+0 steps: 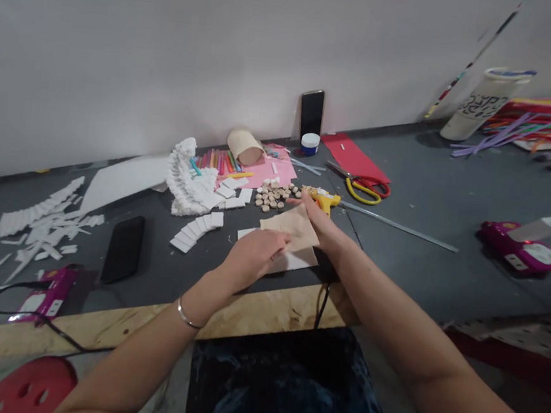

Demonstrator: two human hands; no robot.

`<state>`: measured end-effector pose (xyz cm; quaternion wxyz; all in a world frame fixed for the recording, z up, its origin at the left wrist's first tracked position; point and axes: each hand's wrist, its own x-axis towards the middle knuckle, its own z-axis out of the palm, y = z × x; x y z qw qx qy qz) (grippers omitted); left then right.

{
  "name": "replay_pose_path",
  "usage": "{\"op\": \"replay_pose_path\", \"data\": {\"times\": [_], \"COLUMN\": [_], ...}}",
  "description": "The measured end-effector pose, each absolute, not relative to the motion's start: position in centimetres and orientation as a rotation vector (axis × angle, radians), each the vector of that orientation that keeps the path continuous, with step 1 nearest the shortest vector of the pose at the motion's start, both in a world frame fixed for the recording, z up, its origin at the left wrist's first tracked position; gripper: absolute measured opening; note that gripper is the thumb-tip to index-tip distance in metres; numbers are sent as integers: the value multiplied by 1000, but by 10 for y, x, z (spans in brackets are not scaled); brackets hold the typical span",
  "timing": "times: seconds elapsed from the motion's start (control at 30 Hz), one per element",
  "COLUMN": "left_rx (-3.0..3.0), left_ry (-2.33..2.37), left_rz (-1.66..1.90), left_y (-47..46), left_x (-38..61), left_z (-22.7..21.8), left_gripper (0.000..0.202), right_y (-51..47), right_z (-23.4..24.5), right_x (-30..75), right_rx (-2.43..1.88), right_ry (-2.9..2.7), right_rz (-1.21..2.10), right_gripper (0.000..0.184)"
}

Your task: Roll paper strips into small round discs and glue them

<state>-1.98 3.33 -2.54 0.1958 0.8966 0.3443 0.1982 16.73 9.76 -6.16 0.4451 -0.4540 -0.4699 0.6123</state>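
Observation:
My left hand (252, 257) rests palm down on the near edge of a tan sheet of paper (293, 224), its fingers curled and pressed on it. My right hand (319, 226) grips the same sheet from the right side and lifts its far corner off a white sheet (295, 261) beneath. A yellow glue gun (326, 200) lies just beyond my right fingertips. Small round wooden discs (274, 195) sit in a cluster behind the paper.
White card pieces (197, 229) and cut strips (40, 226) lie left, beside a black phone (123, 248). Scissors (365, 188), a metal ruler (398, 224), red paper (351, 155), a standing phone (311, 112), a paper roll (244, 145), a magenta packet (523, 248) and pipe cleaners (540, 122) are around.

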Motion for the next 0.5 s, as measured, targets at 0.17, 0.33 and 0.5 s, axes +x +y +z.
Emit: {"op": "replay_pose_path", "data": {"times": [0.17, 0.33, 0.5], "left_rx": [2641, 2601, 2256], "left_ry": [897, 1056, 1371], "left_rz": [325, 388, 850], "left_y": [28, 32, 39], "left_x": [-42, -60, -50], "left_z": [-42, -40, -41], "left_gripper": [22, 19, 32], "right_y": [95, 87, 77], "right_z": [-60, -60, -56], "right_x": [187, 204, 208], "right_rx": [-1245, -1257, -1219], "right_ry": [-1207, -1710, -1606], "right_rz": [1676, 1405, 1309], "right_gripper": [39, 16, 14]}}
